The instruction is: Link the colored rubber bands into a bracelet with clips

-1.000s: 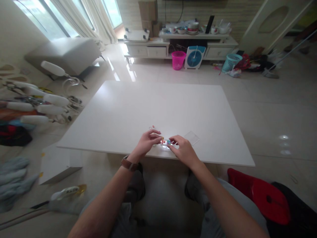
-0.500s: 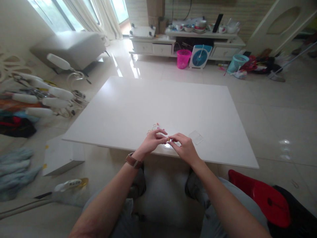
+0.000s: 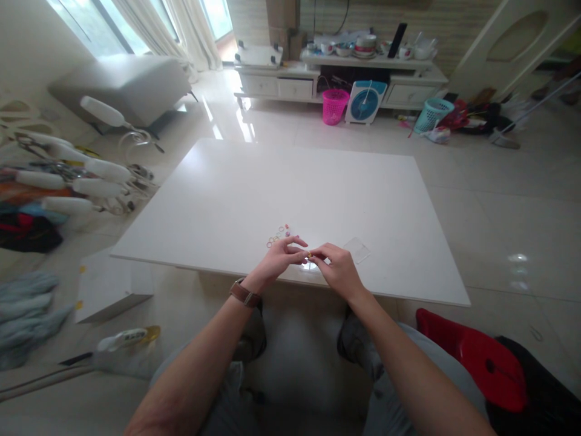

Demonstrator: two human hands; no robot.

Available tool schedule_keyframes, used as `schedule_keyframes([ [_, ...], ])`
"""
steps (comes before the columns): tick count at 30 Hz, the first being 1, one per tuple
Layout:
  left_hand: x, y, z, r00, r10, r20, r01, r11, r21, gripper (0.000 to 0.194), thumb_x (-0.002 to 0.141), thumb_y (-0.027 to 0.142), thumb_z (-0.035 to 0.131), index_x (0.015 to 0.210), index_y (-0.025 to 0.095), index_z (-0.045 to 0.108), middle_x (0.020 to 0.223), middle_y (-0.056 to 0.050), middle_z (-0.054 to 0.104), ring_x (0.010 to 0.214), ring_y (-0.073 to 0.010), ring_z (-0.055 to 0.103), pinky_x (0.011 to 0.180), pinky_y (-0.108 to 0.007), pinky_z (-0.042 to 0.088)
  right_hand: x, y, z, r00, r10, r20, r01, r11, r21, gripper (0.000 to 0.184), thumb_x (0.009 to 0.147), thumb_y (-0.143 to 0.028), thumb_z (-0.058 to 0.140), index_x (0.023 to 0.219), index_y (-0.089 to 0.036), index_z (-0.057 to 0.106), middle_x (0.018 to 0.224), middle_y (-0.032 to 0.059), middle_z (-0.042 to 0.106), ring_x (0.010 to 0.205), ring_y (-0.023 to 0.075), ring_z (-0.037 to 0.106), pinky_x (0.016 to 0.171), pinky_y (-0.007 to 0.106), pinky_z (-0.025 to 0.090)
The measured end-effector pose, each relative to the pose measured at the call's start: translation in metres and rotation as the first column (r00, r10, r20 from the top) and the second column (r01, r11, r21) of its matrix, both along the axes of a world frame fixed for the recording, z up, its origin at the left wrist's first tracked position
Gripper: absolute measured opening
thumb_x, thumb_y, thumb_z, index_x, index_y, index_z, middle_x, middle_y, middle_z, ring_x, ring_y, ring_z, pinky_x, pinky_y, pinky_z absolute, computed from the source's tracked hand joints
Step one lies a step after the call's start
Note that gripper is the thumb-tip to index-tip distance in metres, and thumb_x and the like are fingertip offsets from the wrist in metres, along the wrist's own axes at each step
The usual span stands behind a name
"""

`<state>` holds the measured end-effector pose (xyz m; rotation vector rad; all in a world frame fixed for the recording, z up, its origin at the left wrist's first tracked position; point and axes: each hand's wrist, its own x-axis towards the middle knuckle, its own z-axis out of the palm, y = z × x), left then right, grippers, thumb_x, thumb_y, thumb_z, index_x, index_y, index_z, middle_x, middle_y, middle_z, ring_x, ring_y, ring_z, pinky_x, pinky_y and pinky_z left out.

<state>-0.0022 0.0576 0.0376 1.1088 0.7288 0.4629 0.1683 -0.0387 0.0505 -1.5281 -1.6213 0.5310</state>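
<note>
My left hand (image 3: 278,260) and my right hand (image 3: 336,270) meet fingertip to fingertip over the near edge of the white table (image 3: 254,194). Both pinch one tiny yellowish thing (image 3: 309,255) between them; I cannot make out what it is. Just beyond my left fingers lie several small coloured rings (image 3: 278,235) on the table. A small clear plastic lid (image 3: 356,249) lies flat to the right of my right hand. A brown watch strap sits on my left wrist.
A red stool (image 3: 472,357) stands by my right knee. A white box (image 3: 109,289) sits on the floor under the table's left corner. Tools and cloth (image 3: 59,188) lie at the left. A pink basket (image 3: 334,106), a fan and a teal basket stand by the far cabinet.
Both hands lifted off a small clear box of coloured bits and closed together on one tiny piece. The loose rings beyond my left hand have come into view.
</note>
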Motion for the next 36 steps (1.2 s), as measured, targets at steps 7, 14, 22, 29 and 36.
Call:
schedule_keyframes([
  [7, 0.000, 0.001, -0.005, 1.000, -0.013, 0.002, 0.013, 1.000, -0.006, 0.044, 0.072, 0.037, 0.089, 0.102, 0.014, 0.067, 0.080, -0.006, 0.076, 0.079, -0.0171, 0.071, 0.082, -0.033, 0.054, 0.003, 0.001, -0.002, 1.000, -0.008, -0.018, 0.008, 1.000, 0.007, 0.012, 0.093, -0.011, 0.068, 0.089, -0.019, 0.076, 0.084, 0.0038, 0.073, 0.078, 0.0177, 0.066, 0.072, 0.028, 0.047],
  [14, 0.000, 0.001, -0.004, 1.000, -0.005, -0.002, 0.005, 1.000, -0.027, 0.044, 0.072, 0.036, 0.089, 0.104, 0.014, 0.067, 0.084, -0.007, 0.077, 0.081, -0.0175, 0.072, 0.083, -0.033, 0.053, 0.001, 0.000, 0.001, 1.000, -0.001, -0.005, 0.001, 1.000, 0.023, 0.012, 0.094, -0.014, 0.067, 0.093, -0.021, 0.077, 0.087, 0.0041, 0.073, 0.081, 0.0184, 0.067, 0.074, 0.029, 0.048],
  [22, 0.003, 0.002, -0.001, 1.000, -0.007, -0.013, 0.006, 1.000, -0.028, 0.043, 0.073, 0.034, 0.087, 0.106, 0.015, 0.067, 0.081, -0.006, 0.077, 0.078, -0.0170, 0.071, 0.079, -0.031, 0.052, 0.002, 0.001, 0.001, 1.000, -0.009, -0.003, 0.009, 1.000, 0.027, 0.012, 0.094, -0.012, 0.067, 0.093, -0.020, 0.076, 0.086, 0.0043, 0.073, 0.081, 0.0187, 0.067, 0.073, 0.029, 0.048],
  [29, 0.006, 0.001, 0.002, 1.000, -0.017, -0.002, 0.017, 0.999, -0.037, 0.044, 0.072, 0.028, 0.087, 0.108, 0.015, 0.065, 0.087, -0.008, 0.079, 0.083, -0.0192, 0.073, 0.083, -0.034, 0.053, 0.010, 0.000, 0.002, 0.997, -0.058, 0.055, 0.058, 0.998, -0.001, 0.015, 0.095, -0.012, 0.064, 0.087, -0.020, 0.075, 0.086, 0.0051, 0.074, 0.082, 0.0191, 0.067, 0.075, 0.029, 0.048],
  [36, 0.007, -0.004, 0.009, 0.999, -0.050, -0.020, 0.050, 0.999, 0.006, 0.041, 0.072, 0.025, 0.085, 0.106, 0.016, 0.064, 0.093, -0.011, 0.080, 0.090, -0.0230, 0.075, 0.088, -0.039, 0.053, 0.013, -0.004, -0.001, 0.953, -0.037, 0.300, 0.055, 0.997, -0.049, 0.023, 0.095, -0.008, 0.057, 0.083, -0.019, 0.072, 0.085, 0.0064, 0.071, 0.083, 0.0200, 0.065, 0.076, 0.030, 0.046],
])
